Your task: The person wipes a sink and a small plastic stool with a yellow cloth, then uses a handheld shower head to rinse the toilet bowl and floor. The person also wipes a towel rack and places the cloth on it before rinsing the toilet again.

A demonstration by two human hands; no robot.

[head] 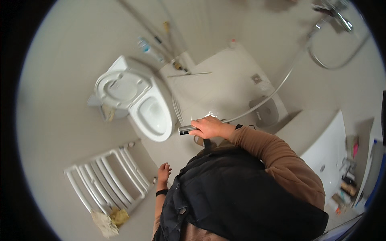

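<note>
My right hand (207, 127) is closed around the handle of a hand shower (186, 129), whose head points left toward the toilet. From it a metal shower hose (273, 94) curves up to the mixer tap (340, 21) on the wall at the upper right. My left hand (164, 173) hangs low at my side with slightly bent fingers and holds nothing that I can see. Left of the shower handle stands a white toilet (154, 119), its lid (122, 89) and seat raised. Whether water flows from the shower cannot be told.
A towel radiator (102, 180) with cloths (105, 224) is at the lower left. A floor squeegee (190, 74) leans behind the toilet near a plastic bottle (146, 46). A grey basin (264, 111) sits on the floor by a drain (256, 78). The washbasin (324, 162) is at right.
</note>
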